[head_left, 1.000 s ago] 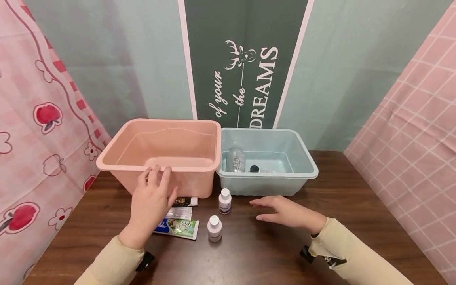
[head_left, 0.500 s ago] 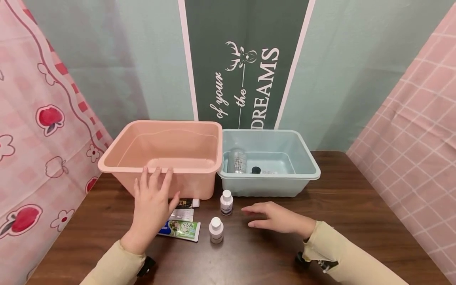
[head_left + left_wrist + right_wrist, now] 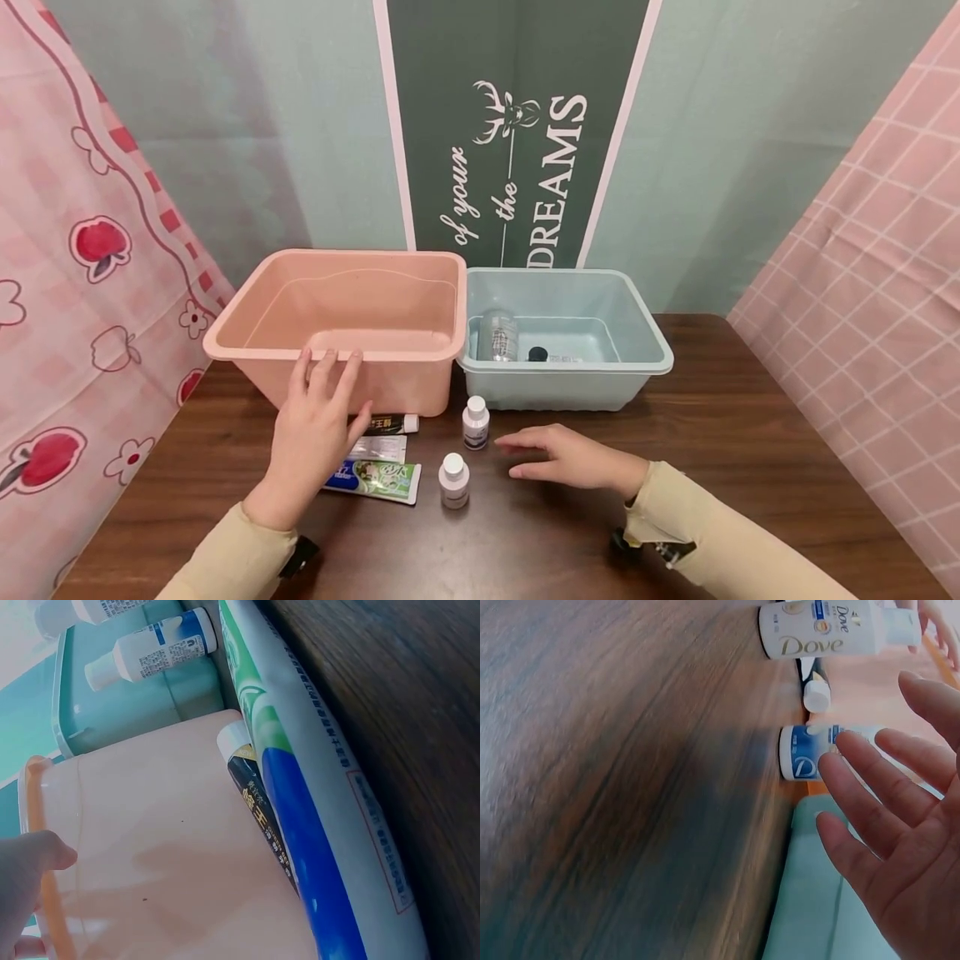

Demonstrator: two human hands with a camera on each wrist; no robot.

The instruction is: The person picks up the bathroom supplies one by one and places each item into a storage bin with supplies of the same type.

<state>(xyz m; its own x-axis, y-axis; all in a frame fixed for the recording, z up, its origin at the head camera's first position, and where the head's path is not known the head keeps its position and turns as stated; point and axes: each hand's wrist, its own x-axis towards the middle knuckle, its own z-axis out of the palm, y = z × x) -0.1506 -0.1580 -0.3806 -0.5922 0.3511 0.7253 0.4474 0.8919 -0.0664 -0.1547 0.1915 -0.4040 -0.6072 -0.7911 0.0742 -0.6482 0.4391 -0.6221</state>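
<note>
My left hand rests its fingertips on the front rim of the pink bin, fingers spread and nearly straight. Beside and partly behind that hand lie a blue-and-green toothpaste tube, a flat whitish packet or tube and a black tube with a white cap. My right hand hovers with fingers extended and holds nothing. Just left of its fingertips stands a small white bottle with a blue label. Nearer me is another small white bottle, its Dove label legible in the right wrist view.
Right of the pink bin sits a light blue bin, touching or nearly touching it. Inside lie a clear bottle and a black-capped item, partly hidden by the front wall. Patterned cloths surround the brown wooden table.
My right hand has moved left toward the rear white bottle. The left hand stays at the pink bin's rim, its fingers a little straighter than one second ago. Bottles and tubes have not moved.
</note>
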